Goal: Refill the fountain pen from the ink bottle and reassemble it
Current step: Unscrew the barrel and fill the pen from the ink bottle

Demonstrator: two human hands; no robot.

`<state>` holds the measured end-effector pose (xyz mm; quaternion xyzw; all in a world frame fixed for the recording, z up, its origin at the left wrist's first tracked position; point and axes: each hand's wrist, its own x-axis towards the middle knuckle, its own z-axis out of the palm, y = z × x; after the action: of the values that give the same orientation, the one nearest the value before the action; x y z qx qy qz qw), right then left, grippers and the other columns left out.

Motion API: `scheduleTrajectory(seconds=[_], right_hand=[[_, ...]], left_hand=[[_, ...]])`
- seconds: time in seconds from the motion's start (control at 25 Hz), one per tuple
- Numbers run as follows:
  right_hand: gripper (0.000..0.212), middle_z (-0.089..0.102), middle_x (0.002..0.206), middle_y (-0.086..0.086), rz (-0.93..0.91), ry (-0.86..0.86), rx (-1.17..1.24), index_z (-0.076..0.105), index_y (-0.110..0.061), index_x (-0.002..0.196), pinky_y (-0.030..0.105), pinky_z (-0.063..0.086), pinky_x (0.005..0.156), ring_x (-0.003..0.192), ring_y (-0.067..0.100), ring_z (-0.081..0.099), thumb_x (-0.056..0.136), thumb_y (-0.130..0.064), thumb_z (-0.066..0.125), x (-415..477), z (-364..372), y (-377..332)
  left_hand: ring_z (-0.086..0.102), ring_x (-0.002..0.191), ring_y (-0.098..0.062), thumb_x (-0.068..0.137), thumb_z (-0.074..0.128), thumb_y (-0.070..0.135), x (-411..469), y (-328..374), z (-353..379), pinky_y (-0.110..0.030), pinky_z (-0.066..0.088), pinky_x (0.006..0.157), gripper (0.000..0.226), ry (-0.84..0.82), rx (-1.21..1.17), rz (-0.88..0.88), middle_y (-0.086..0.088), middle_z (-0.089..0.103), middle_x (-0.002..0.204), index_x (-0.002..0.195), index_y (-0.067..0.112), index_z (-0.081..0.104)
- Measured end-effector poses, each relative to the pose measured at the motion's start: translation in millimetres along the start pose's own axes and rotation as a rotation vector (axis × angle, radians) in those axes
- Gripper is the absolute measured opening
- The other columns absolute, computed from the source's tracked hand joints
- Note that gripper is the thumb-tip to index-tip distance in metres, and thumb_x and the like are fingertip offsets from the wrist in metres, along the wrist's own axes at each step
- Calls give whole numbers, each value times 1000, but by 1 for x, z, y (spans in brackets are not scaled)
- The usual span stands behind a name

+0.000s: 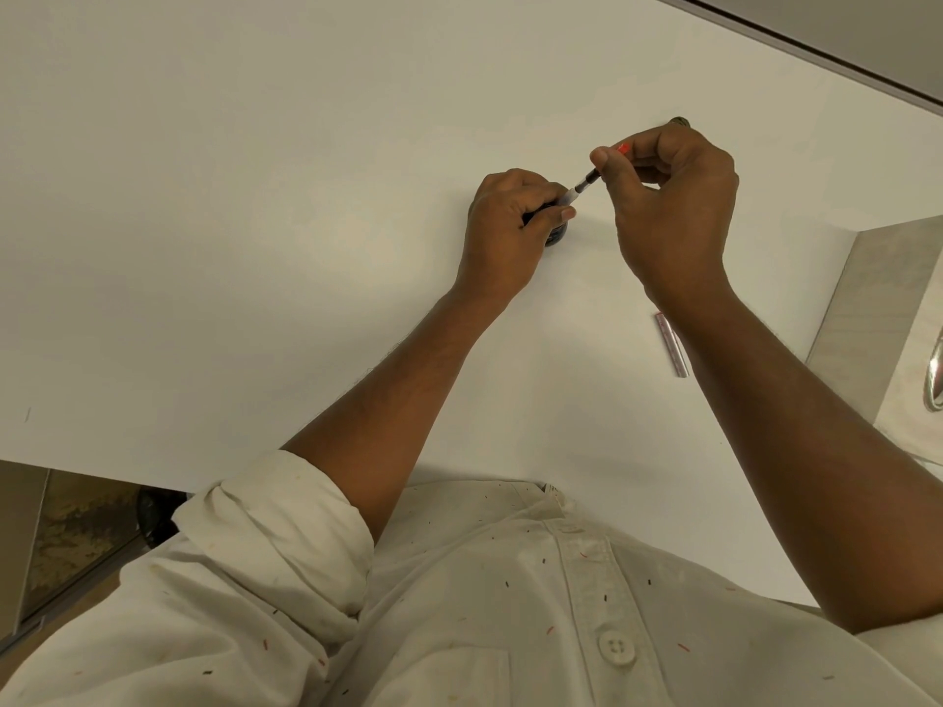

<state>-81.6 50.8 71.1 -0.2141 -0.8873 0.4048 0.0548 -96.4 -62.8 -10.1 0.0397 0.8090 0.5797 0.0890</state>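
The right hand [673, 206] pinches the upper end of the pen's inner part [581, 188] between thumb and fingertips, closed on it; a spot of orange-red shows at the fingertips, too small to tell what it is. That part is a thin tube, dark near the right hand and clear or pale toward its lower end, slanting down to the left into the left hand [510, 222]. The left hand is curled shut around the ink bottle [553, 234], which stands on the desk [255, 196]; only a dark, rounded, glossy bit of it shows under the fingers, and any label is hidden. Whether the tube's tip sits in the ink cannot be seen. A slim pinkish, shiny pen barrel [672, 344] lies on the desk near the right forearm, partly covered by it. No writing is readable anywhere. The desk is plain, matte white. A cream shirt [510, 604] with tiny coloured flecks and a button fills the bottom.
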Motion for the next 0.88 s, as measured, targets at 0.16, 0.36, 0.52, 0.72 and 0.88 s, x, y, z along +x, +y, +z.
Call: scheduleTrajectory(seconds=[0.16, 0.36, 0.52, 0.72, 0.88], right_hand=[[16, 58, 71, -23, -5, 6, 0, 69, -10, 86, 3, 44, 69, 68, -15, 58, 85, -25, 69, 0, 0, 1], [19, 57, 69, -22, -9, 15, 6, 68, -9, 84, 3, 43, 68, 67, -13, 58, 84, -27, 70, 0, 0, 1], [19, 57, 69, -22, -8, 17, 9, 68, -8, 85, 4, 44, 67, 67, -14, 57, 84, -27, 69, 0, 0, 0], [17, 59, 73, -21, -31, 3, 22, 68, -6, 89, 7, 48, 69, 72, -8, 61, 83, -21, 70, -2, -1, 2], [15, 59, 74, -21, -51, -19, 15, 67, -5, 91, 9, 50, 71, 73, -5, 63, 82, -17, 70, -4, -1, 3]], left_hand=[[49, 91, -10, 80, 67, 14, 1, -1, 0, -11, 37, 79, 12, 1, 6, 2, 10, 59, 84, 89, 10, 74], [49, 92, -10, 81, 67, 15, 1, -2, 1, -9, 37, 78, 12, -2, 10, -2, 10, 58, 85, 90, 10, 73], [49, 92, -10, 81, 67, 14, 1, -2, 1, -7, 36, 78, 12, 2, 6, 5, 10, 59, 85, 90, 9, 73], [49, 91, -10, 81, 67, 15, 1, -2, 1, -9, 37, 77, 13, 7, -4, 3, 6, 62, 87, 90, 9, 74], [49, 90, -10, 81, 67, 15, 1, -2, 1, -11, 37, 78, 13, 11, 9, 3, -1, 66, 89, 91, 9, 73]])
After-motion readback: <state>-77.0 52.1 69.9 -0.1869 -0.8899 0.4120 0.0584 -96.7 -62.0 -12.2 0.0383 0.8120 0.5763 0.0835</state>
